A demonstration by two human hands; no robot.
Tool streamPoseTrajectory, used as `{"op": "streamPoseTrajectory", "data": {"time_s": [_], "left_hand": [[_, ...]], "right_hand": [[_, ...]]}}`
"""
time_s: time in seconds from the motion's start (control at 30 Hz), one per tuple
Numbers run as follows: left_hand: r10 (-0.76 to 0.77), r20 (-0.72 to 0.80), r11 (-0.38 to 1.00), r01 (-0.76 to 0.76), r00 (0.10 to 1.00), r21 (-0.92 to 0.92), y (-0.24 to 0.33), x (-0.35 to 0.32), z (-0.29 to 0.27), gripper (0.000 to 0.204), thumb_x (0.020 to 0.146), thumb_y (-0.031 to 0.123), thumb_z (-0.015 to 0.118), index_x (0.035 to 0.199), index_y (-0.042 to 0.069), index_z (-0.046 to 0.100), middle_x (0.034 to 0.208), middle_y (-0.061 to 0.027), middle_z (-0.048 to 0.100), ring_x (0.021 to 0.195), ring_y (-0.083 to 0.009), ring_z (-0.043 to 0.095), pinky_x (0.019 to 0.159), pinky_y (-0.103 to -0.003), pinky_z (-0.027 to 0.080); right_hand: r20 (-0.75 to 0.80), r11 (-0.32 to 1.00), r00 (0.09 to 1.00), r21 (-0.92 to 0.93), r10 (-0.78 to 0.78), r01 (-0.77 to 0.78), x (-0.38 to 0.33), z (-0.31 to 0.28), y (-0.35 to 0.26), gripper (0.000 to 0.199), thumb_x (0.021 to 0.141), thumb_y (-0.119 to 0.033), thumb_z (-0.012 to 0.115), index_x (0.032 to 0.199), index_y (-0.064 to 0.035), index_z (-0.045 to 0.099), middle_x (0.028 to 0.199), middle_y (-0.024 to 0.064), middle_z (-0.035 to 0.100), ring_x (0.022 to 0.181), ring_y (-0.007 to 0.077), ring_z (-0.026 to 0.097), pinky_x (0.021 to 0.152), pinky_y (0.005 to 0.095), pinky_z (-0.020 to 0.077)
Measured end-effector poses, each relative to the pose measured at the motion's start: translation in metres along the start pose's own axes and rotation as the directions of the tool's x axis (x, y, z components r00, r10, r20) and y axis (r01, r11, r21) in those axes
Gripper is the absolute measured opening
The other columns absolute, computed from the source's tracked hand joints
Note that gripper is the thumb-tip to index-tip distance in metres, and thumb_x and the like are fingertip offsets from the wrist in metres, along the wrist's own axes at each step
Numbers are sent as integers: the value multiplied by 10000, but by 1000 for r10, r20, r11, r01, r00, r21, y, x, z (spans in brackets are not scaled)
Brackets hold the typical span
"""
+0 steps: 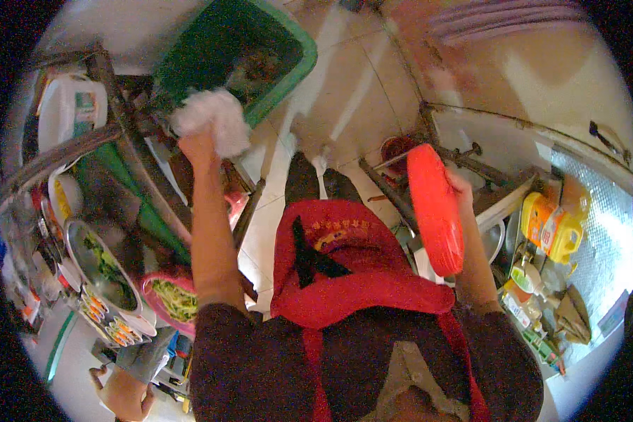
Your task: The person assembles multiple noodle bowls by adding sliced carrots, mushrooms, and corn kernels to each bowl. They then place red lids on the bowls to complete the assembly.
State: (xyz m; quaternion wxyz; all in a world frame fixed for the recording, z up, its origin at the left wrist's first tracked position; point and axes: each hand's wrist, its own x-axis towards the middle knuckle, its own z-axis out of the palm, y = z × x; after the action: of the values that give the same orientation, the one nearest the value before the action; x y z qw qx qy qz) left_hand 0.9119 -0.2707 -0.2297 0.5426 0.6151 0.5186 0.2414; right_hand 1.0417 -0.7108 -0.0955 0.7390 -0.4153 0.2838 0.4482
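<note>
My left hand (198, 148) is closed on a crumpled white bundle (221, 119). Motion blurs it, and I cannot tell whether it is cloth or a plastic bag. It hangs at the near left edge of a large green bin (304, 60), which has dark scraps inside. On the right, my right hand (458, 184) grips the rim of a bright red plastic basin (432, 211). The basin is tilted on its side, so its inside is hidden.
At left, a metal-framed rack holds a white jug (72, 112). Below are a steel bowl of greens (105, 264) and a pink basin of cut vegetables (174, 300). Yellow bottles (550, 226) stand on the right counter. Another person (130, 383) is at lower left.
</note>
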Motion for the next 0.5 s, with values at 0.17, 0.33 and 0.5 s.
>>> {"op": "streamPoseTrajectory", "data": {"time_s": [0.17, 0.33, 0.5], "left_hand": [[84, 153, 988, -102, 985, 113, -84, 142, 52, 402, 676, 151, 644, 1017, -54, 582, 1047, -137, 600, 886, -286, 576, 789, -367, 446], [-28, 467, 282, -441, 884, 852, -225, 250, 92, 427, 689, 288, 618, 1012, 10, 595, 1138, -179, 529, 928, -399, 520, 877, -418, 373], [-258, 691, 71, -700, 675, 710, -287, 260, 135, 459, 707, 310, 615, 1071, 38, 550, 1109, -181, 535, 926, -382, 528, 838, -438, 406]], "right_hand": [[-168, 996, 982, 4, -89, 91, 38, -30, 7, 493, 750, -298, 557, 1123, 20, 507, 984, 165, 607, 849, 257, 610, 733, 363, 512], [-414, 988, 899, -13, -146, 154, 68, -46, 12, 468, 768, -290, 528, 1101, 38, 506, 940, 167, 611, 738, 230, 628, 606, 316, 529], [-519, 993, 855, 107, 9, 55, 125, 18, 9, 441, 755, -274, 544, 1074, 26, 490, 793, 136, 574, 510, 188, 563, 392, 280, 463]]}}
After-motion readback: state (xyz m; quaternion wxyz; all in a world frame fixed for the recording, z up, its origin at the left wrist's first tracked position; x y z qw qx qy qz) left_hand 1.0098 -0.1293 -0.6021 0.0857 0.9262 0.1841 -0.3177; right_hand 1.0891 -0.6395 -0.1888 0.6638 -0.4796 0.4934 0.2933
